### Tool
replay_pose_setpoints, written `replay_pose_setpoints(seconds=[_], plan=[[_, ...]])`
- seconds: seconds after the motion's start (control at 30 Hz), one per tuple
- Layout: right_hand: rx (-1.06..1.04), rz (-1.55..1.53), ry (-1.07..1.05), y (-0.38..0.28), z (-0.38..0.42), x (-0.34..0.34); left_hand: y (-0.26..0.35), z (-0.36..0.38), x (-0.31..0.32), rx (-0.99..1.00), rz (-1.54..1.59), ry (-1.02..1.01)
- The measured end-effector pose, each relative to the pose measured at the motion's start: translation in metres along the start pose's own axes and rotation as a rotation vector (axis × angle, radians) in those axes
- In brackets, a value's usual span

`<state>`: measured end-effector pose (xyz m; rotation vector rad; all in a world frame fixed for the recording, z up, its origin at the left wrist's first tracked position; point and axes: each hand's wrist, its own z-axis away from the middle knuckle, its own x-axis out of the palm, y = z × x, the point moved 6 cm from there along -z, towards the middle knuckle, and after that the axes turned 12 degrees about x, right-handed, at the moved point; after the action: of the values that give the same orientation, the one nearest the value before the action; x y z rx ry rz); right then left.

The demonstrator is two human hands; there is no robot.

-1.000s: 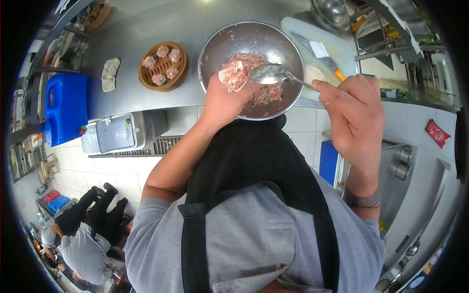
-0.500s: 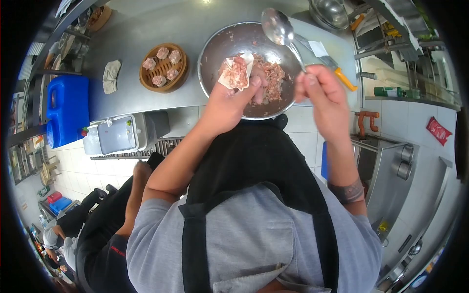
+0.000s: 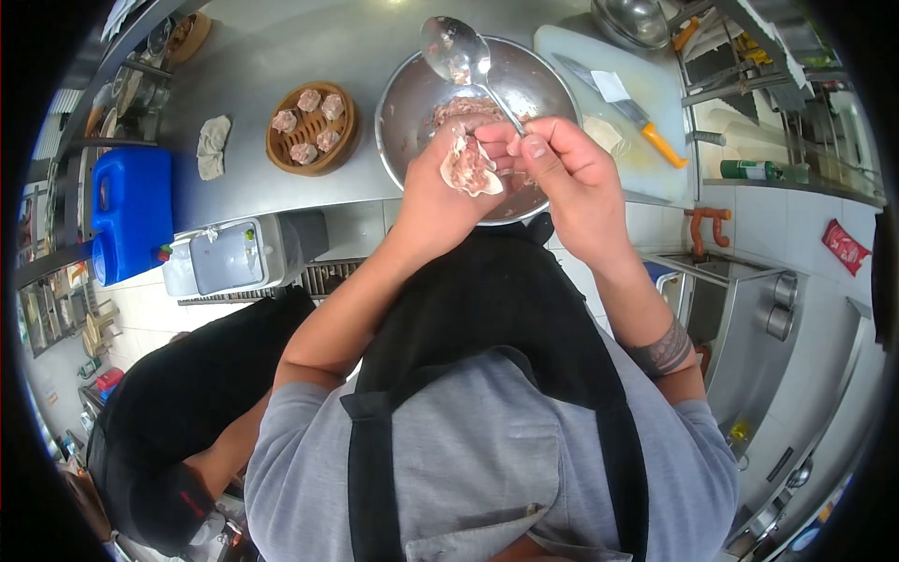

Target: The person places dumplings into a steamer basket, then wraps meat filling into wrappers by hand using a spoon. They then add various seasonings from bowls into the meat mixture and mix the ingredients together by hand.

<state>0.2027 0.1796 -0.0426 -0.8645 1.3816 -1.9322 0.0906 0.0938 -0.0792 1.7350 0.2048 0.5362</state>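
The step in hand looks like shaping one dumpling: a wrapper [image 3: 488,185] with raw meat [image 3: 465,167] in it sits above the near side of the bowl [image 3: 548,94], its edge ruffled and unclosed. The left hand [image 3: 442,192] curls around the wrapper like a loose cup. The right hand [image 3: 576,187] pinches the handle of the spoon [image 3: 456,51], whose head points away over the bowl's far rim; whether its fingers also touch the wrapper, I cannot tell. Closing the wrapper would call for a gentle, even squeeze. Left of the bowl, a steamer [image 3: 348,150] holds five dumplings [image 3: 302,154].
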Motion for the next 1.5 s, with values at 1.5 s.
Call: replay_pose_setpoints(seconds=[1.5], plan=[[-0.373,1.027,0.230,-0.081,0.060,-0.020,-0.002,-0.004,-0.039,0.130,-0.086,0.211]])
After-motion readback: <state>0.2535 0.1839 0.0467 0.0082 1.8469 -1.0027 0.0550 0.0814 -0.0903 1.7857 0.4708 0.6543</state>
